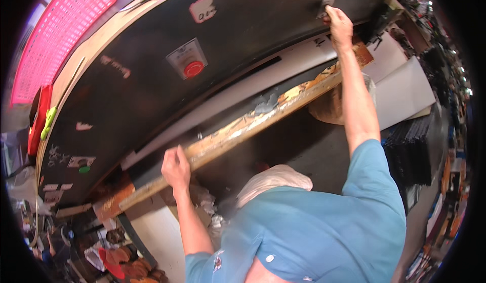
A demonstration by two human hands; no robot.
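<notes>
A large dark machine panel (136,95) spans the view before me. At its far right, my right hand (340,25) reaches up with fingers pinched at a small switch plate (328,1); the fingers partly cover the switch knob there. Closer to me, my left hand (176,169) is curled beside a worn wooden ledge (238,133) with torn, flaking covering. Whatever its fingers hold, if anything, is hidden. A red mushroom-shaped push button (193,69) sits on a pale plate mid-panel. Lower left on the panel is a green button (84,169).
A pink perforated basket (66,34) stands on top at the far left, near red-and-green-handled tools (46,121). Pale sheets (405,90) and a stack of black sheets (410,146) lie at right. A grey strip (243,90) runs behind the ledge.
</notes>
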